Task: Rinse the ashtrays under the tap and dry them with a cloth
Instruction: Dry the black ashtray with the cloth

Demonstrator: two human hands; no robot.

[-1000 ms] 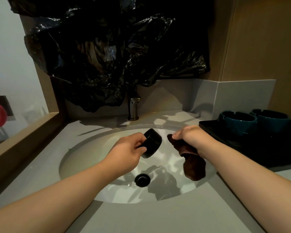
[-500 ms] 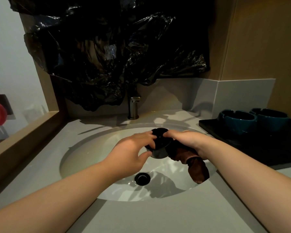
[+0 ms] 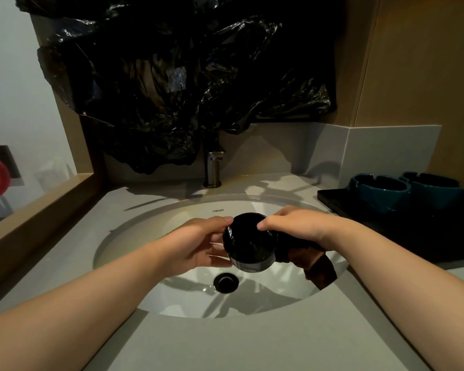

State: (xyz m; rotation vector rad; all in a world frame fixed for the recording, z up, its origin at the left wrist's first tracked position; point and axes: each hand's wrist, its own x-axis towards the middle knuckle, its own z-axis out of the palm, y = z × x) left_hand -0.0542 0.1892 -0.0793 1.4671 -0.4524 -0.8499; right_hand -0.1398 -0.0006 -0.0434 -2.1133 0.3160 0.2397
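Both hands [image 3: 252, 238] grip the black ashtray [image 3: 248, 243] over the sink [image 3: 134, 236], so rub the brown cloth [image 3: 319, 266] everywhere, holding tight.

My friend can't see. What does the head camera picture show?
Two hands hold a black ashtray over a white sink; the right hand also grips a brown cloth. Two teal ashtrays sit on a black tray.

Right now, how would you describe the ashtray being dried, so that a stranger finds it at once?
Find the white sink. Above its drain, the left hand and the right hand with a brown cloth hold it. This ashtray is glossy black; the two others on the tray are teal.
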